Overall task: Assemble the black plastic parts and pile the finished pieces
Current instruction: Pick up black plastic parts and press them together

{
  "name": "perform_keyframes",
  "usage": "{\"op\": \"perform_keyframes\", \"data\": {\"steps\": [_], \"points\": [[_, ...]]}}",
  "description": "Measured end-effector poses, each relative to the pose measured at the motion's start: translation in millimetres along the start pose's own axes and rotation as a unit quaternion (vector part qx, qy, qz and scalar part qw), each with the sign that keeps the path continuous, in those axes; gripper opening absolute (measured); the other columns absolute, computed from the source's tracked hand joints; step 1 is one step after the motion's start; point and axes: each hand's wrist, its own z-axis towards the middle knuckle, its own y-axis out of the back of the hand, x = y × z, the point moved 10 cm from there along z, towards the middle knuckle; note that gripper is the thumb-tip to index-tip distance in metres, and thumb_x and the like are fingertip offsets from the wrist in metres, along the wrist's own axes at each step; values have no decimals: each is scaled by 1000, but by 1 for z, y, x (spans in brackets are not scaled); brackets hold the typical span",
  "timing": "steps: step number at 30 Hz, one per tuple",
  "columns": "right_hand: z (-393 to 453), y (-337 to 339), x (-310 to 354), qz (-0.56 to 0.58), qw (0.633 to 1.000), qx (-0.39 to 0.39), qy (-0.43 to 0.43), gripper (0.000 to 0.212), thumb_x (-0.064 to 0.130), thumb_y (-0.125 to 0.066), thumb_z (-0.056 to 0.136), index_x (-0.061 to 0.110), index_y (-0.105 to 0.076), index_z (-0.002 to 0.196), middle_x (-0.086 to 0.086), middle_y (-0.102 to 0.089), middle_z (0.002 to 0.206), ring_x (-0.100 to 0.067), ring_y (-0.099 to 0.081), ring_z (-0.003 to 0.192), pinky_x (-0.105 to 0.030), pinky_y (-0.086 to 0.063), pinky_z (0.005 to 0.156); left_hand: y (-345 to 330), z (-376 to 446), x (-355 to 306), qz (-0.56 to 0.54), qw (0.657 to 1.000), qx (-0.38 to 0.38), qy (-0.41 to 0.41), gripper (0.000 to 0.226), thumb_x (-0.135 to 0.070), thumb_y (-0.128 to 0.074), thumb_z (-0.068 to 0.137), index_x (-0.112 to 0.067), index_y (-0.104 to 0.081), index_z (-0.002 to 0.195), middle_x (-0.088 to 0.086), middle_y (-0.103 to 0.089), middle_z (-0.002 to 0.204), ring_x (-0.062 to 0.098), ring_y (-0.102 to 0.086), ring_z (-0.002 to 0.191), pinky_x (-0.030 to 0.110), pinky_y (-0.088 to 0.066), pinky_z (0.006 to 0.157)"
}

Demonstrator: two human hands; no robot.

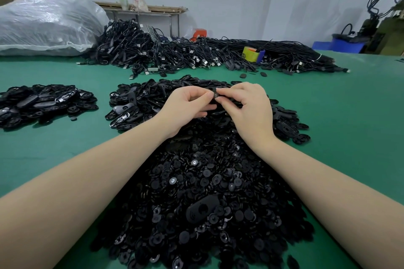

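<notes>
Both hands meet above the middle heap of black oval shells [140, 105]: the left hand [188, 105] and right hand [247, 105] each pinch a small black part [215, 95] between thumb and fingertips, grip narrow and closed on it. A large heap of round black discs [203, 203] lies nearest on the green worktop [349, 116]. A separate pile of oval pieces [43, 102] sits well apart to the left, with bundled black cables [175, 52] beyond.
</notes>
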Motion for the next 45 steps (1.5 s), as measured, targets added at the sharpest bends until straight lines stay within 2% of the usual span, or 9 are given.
{"op": "perform_keyframes", "data": {"steps": [5,10,14,17,20,27,34,40,45], "points": [[1,-1,1,1,1000,12,3,16,33,-67,91,28,-77,103,9,-68,92,-20,-58,98,-30,-41,79,2,-1,0,7,1000,-5,-2,11,-24,-62,97,-22,-73,94,-8,-77,96,11,-74,92,17,-55,66],[0,-1,2,1,1000,4,-2,15,33,-68,90,24,-77,99,8,-68,94,-18,-55,100,-23,-34,82,3,0,0,-13,1000,-16,3,14,-25,-64,96,-27,-75,88,-7,-78,94,13,-75,90,17,-55,64],[-1,8,-2,32,999,-37,-19,15,28,-69,89,19,-77,98,6,-72,96,-14,-59,96,-26,-40,88,7,1,1,-33,999,-24,1,9,-19,-65,96,-24,-72,99,-6,-78,94,12,-74,92,17,-56,66],[-2,14,-12,56,994,-71,-61,17,29,-68,90,20,-77,100,8,-73,98,-13,-61,93,-28,-45,87,9,1,0,-44,999,-28,0,20,-10,-66,94,-25,-66,108,-3,-78,92,12,-74,91,17,-56,66],[-4,14,-20,83,989,-82,-91,17,29,-68,89,21,-77,101,9,-73,96,-13,-62,89,-28,-48,84,11,1,0,-56,998,-38,2,18,-10,-67,93,-23,-69,104,-4,-78,92,11,-74,90,16,-55,66],[-4,12,-19,75,990,-74,-90,19,32,-66,90,23,-77,102,13,-71,95,-7,-59,86,-12,-40,78,13,2,1,-48,998,-41,-3,15,-12,-71,90,-24,-74,98,-3,-78,93,12,-74,93,16,-55,69],[-4,12,-15,73,991,-73,-82,19,32,-66,90,23,-77,102,11,-72,96,-8,-59,87,-24,-45,82,14,2,1,-43,998,-46,-8,17,-11,-74,88,-24,-74,99,-2,-78,90,12,-74,91,16,-55,69],[-4,14,-14,72,991,-74,-85,18,31,-66,90,24,-77,102,12,-72,95,-7,-59,83,-30,-49,83,15,2,2,-48,998,-50,-5,18,-10,-76,86,-28,-78,87,1,-78,91,14,-75,91,17,-56,68],[-4,13,-11,69,992,-64,-79,17,31,-67,90,23,-77,102,10,-73,96,-11,-62,85,-34,-51,84,14,3,2,-31,998,-45,-7,19,-15,-81,81,-32,-80,86,-4,-78,93,5,-72,91,15,-55,71]]}}
